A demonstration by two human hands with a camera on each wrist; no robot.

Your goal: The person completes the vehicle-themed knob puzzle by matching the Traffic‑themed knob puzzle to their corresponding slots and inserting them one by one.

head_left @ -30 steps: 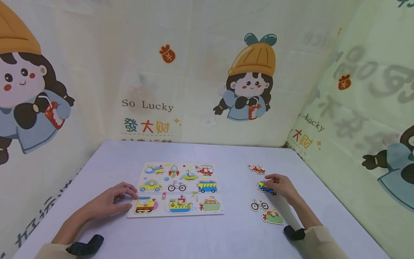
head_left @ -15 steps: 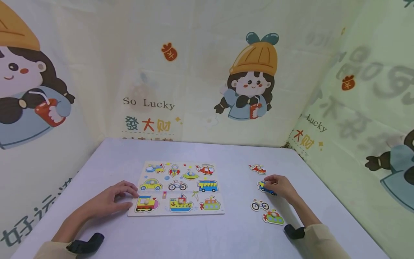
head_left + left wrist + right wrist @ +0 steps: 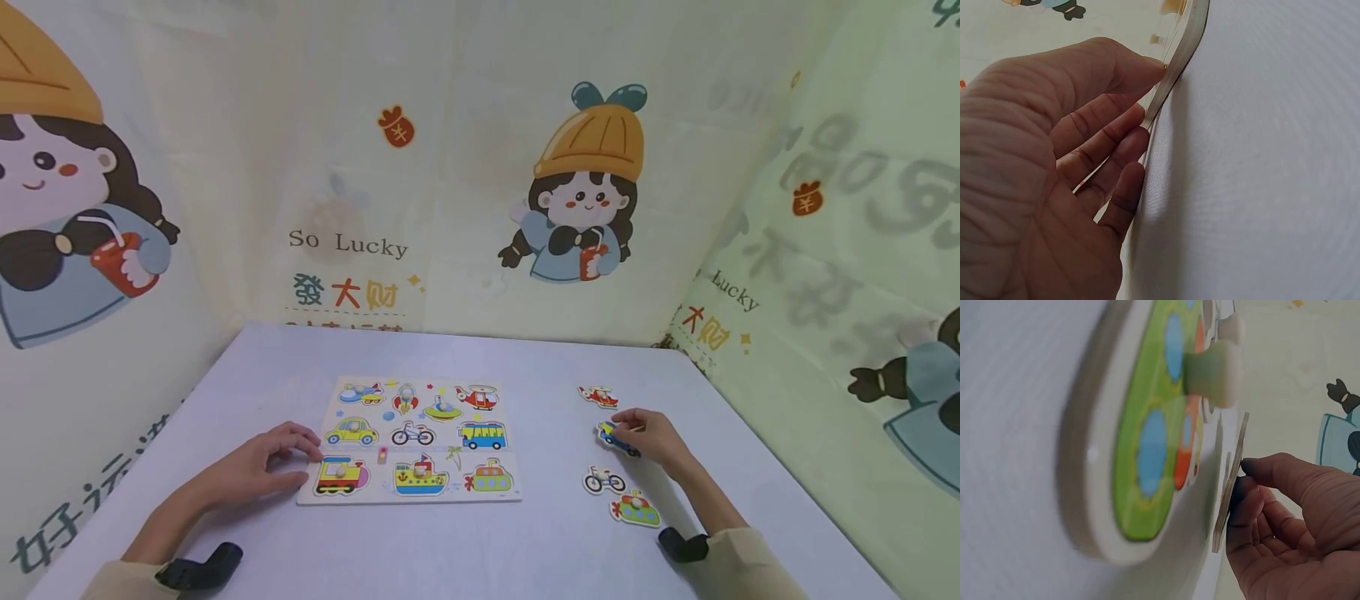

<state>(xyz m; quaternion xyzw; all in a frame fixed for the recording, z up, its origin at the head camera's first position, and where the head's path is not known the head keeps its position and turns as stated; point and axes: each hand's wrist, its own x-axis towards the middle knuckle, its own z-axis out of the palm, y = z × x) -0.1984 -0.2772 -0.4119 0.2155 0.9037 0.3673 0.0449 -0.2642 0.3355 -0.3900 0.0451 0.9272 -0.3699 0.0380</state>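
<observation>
My right hand (image 3: 651,437) pinches a blue-and-yellow bus puzzle piece (image 3: 606,432) between thumb and fingertips, partly covering it. In the right wrist view the piece (image 3: 1229,487) appears edge-on, tilted against the table. My left hand (image 3: 264,464) rests at the left edge of a white puzzle board (image 3: 375,500) printed with vehicles. Its thumb and loosely bent fingertips touch the board's side in the left wrist view. A helicopter piece (image 3: 598,397) lies beyond the right hand. Nearer are a bicycle piece (image 3: 603,480) and a green submarine piece (image 3: 636,509) with a knob (image 3: 1225,375).
The white table (image 3: 450,550) meets cartoon-printed cloth (image 3: 450,208) at the back and sides. On the board sit several knobbed pieces, among them a train (image 3: 339,477), a boat (image 3: 422,477) and a yellow car (image 3: 351,431). Dark straps hang at both wrists.
The bus piece looks more tilted in my right hand's pinch than before. The left hand stays at the board's edge. The head view shifts slightly; other pieces keep their places.
</observation>
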